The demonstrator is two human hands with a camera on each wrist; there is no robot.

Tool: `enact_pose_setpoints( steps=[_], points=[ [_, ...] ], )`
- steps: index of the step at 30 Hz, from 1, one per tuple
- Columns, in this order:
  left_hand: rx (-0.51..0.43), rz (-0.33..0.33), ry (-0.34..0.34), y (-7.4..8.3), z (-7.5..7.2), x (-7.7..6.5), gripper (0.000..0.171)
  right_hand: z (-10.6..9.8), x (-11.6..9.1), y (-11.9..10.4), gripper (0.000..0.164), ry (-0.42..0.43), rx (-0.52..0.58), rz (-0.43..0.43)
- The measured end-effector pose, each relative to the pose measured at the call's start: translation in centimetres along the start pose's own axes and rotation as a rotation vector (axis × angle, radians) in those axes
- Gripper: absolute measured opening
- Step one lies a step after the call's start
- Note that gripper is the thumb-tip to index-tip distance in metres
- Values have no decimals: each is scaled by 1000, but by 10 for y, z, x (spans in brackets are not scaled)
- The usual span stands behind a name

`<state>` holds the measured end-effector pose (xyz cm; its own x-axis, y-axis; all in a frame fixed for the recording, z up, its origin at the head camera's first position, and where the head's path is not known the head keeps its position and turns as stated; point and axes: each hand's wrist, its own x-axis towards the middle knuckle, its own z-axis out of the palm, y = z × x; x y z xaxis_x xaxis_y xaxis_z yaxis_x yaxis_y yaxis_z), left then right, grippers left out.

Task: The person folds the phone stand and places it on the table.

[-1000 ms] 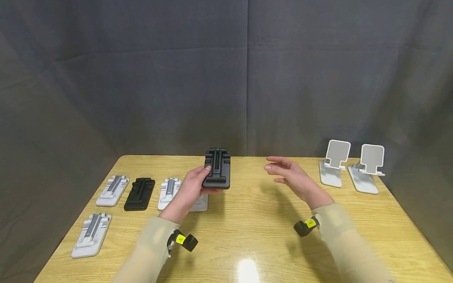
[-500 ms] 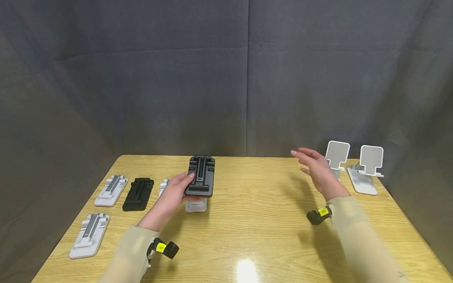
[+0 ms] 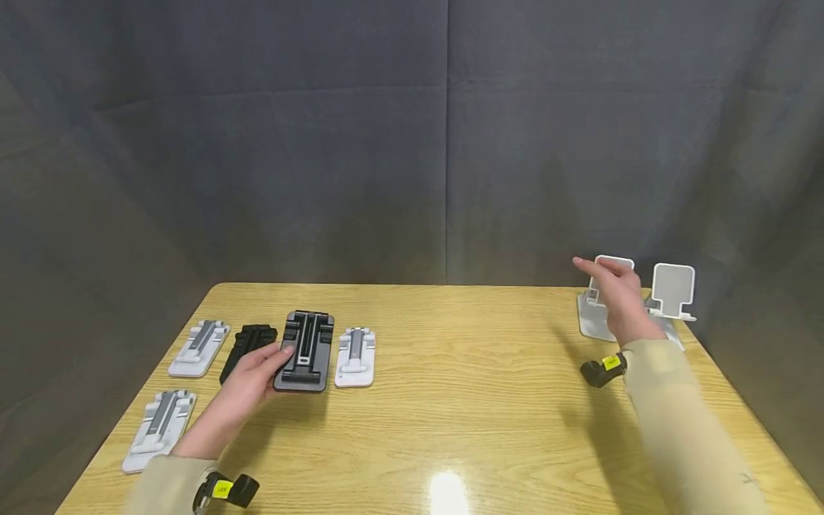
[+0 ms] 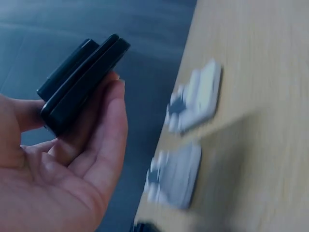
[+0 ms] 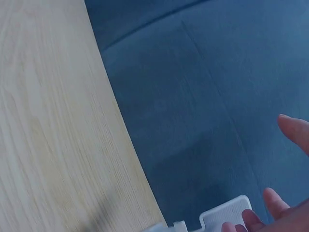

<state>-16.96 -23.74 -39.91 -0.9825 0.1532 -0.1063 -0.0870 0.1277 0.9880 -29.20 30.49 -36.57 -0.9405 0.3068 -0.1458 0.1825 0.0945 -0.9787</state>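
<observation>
My left hand [image 3: 247, 372] grips a folded black phone stand [image 3: 307, 350] by its edge, thumb on top and fingers beneath. The held stand is above the left part of the table, between a folded black phone stand [image 3: 244, 340] partly covered by the hand and a folded white phone stand [image 3: 356, 357]. In the left wrist view the held stand shows edge-on. My right hand [image 3: 616, 293] is in the air at the far right, fingers loosely extended and holding nothing. It overlaps an unfolded white phone stand [image 3: 594, 320] in the head view.
Another unfolded white phone stand [image 3: 673, 286] stands at the back right. Folded white phone stands lie at the left, one farther back [image 3: 199, 348] and one nearer [image 3: 159, 429]. A dark curtain [image 3: 322, 179] hangs behind the wooden table [image 3: 476, 400].
My left hand has carried the black phone stand left and lower toward the folded stands, uncovering one white stand. My right hand has moved right to the unfolded stands.
</observation>
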Motion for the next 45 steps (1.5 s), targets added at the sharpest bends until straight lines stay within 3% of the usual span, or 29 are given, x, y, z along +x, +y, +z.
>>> enact_pose_setpoints(
  steps=[9, 17, 20, 25, 32, 35, 40, 45],
  points=[
    [19, -111, -27, -20, -51, -19, 58, -18, 6, 0, 96, 4, -20, 40],
    [93, -243, -68, -43, -78, -27, 62, -26, 10, 3, 103, 84, -50, 89],
    [112, -263, -130, -50, -85, -30, 63, -30, 11, 5, 101, 135, -76, 99],
    [114, -313, -219, -55, -92, -34, 66, -36, 14, 9, 104, 184, -119, 123],
    [132, -350, -259, -55, -100, -36, 29, -43, 17, 14, 102, 78, -166, 126],
    [162, -357, -277, -55, -103, -38, 31, -45, 18, 16, 102, 40, -178, 132],
    [324, -368, -221, -53, -104, -38, 43, -49, 20, 19, 99, 10, -207, 129],
    [462, -372, -151, -48, -100, -38, 39, -51, 22, 22, 97, -3, -218, 129]
  ],
)
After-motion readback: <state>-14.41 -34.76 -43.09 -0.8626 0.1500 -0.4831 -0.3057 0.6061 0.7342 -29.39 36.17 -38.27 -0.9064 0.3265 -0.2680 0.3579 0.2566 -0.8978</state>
